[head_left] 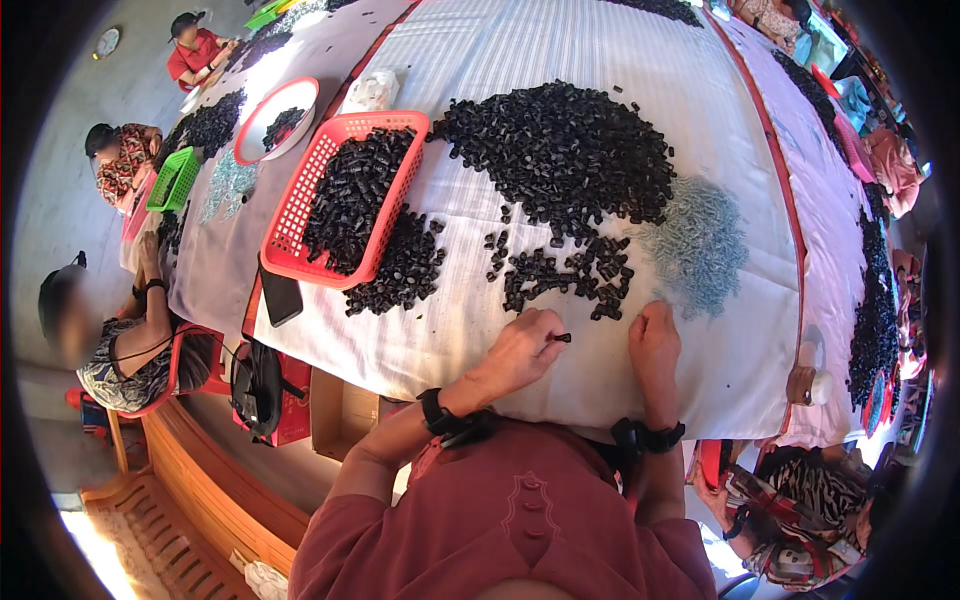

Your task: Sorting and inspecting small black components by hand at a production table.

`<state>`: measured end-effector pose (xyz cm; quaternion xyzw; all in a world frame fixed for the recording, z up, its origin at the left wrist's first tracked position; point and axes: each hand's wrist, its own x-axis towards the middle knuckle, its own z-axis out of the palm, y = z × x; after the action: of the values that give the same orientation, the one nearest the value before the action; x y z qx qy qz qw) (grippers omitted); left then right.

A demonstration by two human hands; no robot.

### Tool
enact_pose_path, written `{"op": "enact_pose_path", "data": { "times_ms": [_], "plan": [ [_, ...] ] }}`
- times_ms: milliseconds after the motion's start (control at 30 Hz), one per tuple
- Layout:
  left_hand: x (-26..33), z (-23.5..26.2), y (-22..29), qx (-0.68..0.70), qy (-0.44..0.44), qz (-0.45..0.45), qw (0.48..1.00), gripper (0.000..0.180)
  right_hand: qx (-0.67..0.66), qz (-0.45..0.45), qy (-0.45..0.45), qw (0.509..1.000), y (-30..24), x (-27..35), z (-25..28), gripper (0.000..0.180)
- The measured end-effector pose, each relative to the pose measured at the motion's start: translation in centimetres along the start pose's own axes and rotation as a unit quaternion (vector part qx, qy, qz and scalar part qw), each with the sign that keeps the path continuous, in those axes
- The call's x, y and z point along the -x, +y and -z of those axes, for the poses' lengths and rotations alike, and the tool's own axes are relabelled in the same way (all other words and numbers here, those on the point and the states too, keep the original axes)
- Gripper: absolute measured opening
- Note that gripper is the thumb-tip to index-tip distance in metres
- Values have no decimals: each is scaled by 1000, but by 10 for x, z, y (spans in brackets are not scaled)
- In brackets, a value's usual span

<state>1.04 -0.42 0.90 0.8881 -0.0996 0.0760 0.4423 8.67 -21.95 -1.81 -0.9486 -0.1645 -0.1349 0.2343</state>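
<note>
White-clothed table (460, 330) | left hand (522, 350) pinches small black piece (563, 338) | right hand (654, 340) clenched, beside it

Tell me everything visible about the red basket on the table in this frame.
The red basket is a rectangular tray of what looks like plastic, with lattice walls and a solid rim. It lies flat on the white striped cloth, left of the big pile of black pieces, and is partly filled with small black pieces. More black pieces heap against its near right corner. A dark flat phone-like object lies just below it. No hand touches it.
</note>
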Motion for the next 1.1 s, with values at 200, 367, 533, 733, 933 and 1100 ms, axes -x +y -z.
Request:
{"op": "enact_pose_path", "data": {
  "times_ms": [200,367,533,733,933,1100],
  "plan": [
    [9,21,6,221,-9,93,971,15,-158,44,61,985,-2,-1,7,13],
    [11,5,-2,309,-40,135,941,17,-589,-158,-138,781,-15,3,22,4],
    [-7,-1,19,463,-120,152,865,9,-637,-109,-136,751,-39,10,31,7],
    [-8,-14,18,493,-94,175,847,7,-633,-67,-139,759,-51,14,27,6],
    [-8,-14,26,247,1,52,968,4,-605,-127,-172,767,-52,15,33,5],
    [-8,-21,14,303,-6,124,945,6,-586,-130,-161,784,-50,19,27,7]
  ]
}}
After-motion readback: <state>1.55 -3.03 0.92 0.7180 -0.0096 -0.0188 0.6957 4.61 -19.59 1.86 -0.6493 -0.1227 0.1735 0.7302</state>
